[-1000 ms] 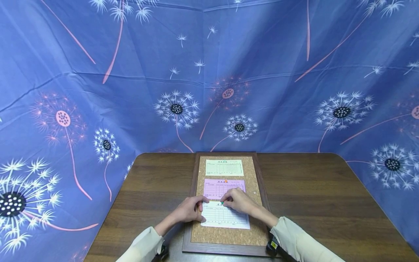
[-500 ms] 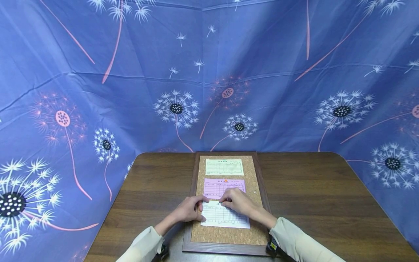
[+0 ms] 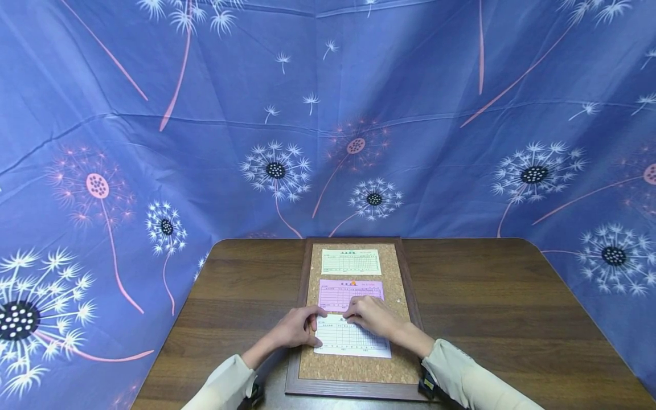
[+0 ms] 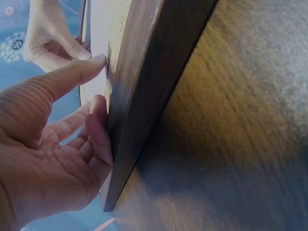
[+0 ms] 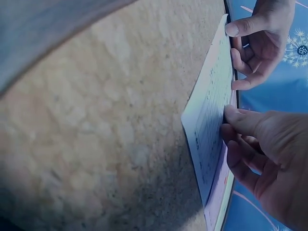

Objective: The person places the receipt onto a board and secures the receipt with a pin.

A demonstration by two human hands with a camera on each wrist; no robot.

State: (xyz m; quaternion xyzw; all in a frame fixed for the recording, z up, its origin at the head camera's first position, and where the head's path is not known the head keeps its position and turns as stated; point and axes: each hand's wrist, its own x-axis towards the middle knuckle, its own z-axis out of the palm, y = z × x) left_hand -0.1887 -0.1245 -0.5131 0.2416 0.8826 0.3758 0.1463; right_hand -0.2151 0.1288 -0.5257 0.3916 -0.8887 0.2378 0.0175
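Note:
A white printed form (image 3: 353, 339) lies on the cork board (image 3: 359, 370), below a purple form (image 3: 333, 296). My left hand (image 3: 297, 327) rests at its left edge, index finger at the upper corner and thumb at the lower one; the left wrist view shows that hand (image 4: 57, 139) with its thumb extended. At the form's top middle, my right hand (image 3: 376, 318) pinches a small green pushpin, now hidden by the fingertips. In the right wrist view, the thumb and index finger of that hand (image 5: 269, 154) meet at the paper.
A pale green form (image 3: 351, 262) is at the board's top. An orange pin (image 3: 353, 283) sits at the purple form's top edge. The board's dark wooden frame (image 3: 353, 390) lies on a brown table (image 3: 512, 319), with a blue dandelion-print cloth (image 3: 435, 171) behind.
The right hand has shifted slightly left, and its fingertips now cover the green pushpin that showed between them a second ago. The left hand and the forms look unmoved.

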